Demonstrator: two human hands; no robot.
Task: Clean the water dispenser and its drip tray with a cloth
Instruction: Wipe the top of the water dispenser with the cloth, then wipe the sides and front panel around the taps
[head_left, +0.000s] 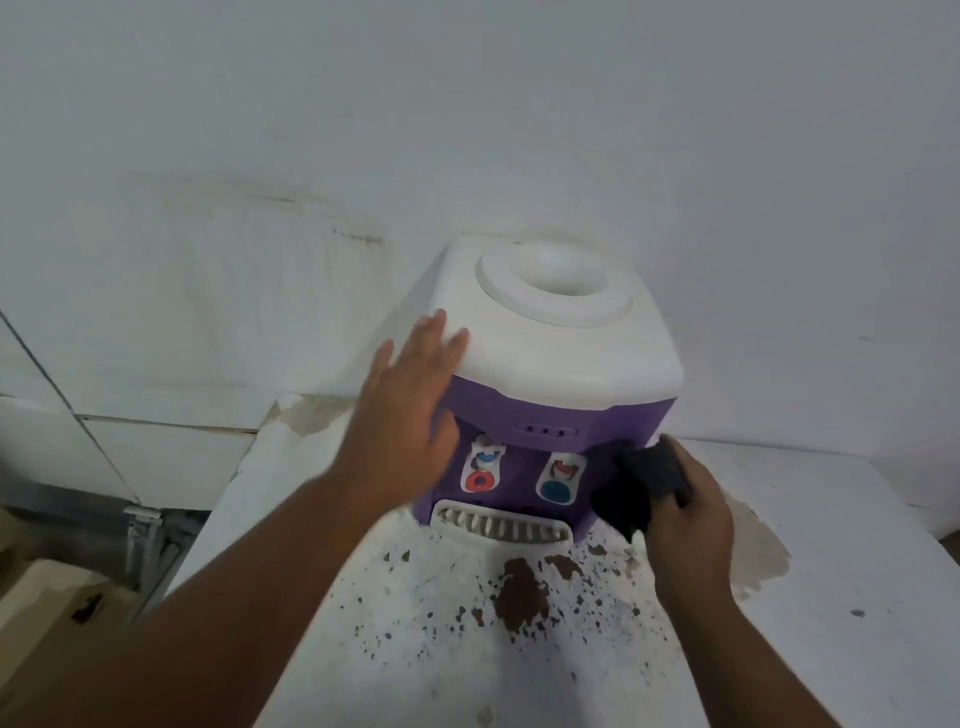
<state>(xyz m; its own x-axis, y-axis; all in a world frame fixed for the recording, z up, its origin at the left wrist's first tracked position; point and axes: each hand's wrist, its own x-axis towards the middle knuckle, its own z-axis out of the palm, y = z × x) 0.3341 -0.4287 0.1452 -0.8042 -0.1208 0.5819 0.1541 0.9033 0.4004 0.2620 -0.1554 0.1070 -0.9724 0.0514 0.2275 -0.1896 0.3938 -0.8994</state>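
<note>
Around: white wall (467, 104) behind; white bench (831, 519) with brown chipped patches (519, 592) just before the drip tray (501, 525).
Dispenser: purple-and-white water dispenser (566, 374) stands on the bench by the wall, with the tray at its foot.
Left hand (410, 410): fingers straight and spread, grip apart, at the dispenser's left front corner; blur hides whether it touches.
Right hand (685, 514): grip clamped on a dark cloth (649, 480), which is against the dispenser's right front side.

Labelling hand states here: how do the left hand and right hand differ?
The left hand is open, fingers straight, holding nothing; the right hand grips a dark cloth. The left hand is high, at the water dispenser's white top edge; the right hand is lower, at its purple right side, near the drip tray. Both reach towards the dispenser from the front.
</note>
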